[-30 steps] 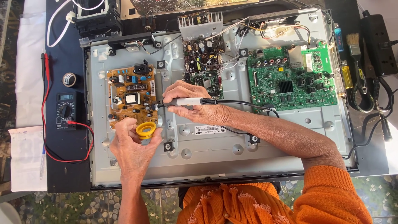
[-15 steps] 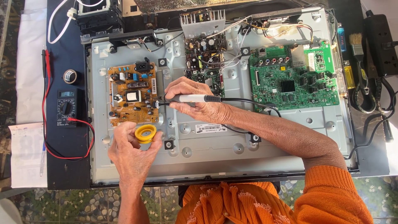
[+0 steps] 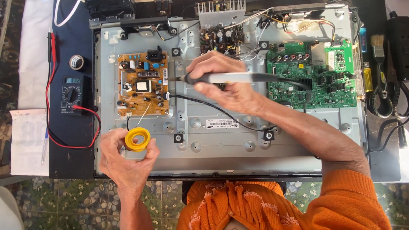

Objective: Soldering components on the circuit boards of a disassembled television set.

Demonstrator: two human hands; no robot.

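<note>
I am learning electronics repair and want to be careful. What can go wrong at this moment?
1. The soldering iron in the right hand points its tip near the orange power board; a slip could touch neighbouring parts.
2. Its black cable lies loosely across the metal chassis and might snag.
3. The left hand holds the yellow solder spool close to the board, so fingers may get near heat.

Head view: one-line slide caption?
Right hand holds soldering iron near power board; left hand holds yellow solder spool.
</note>
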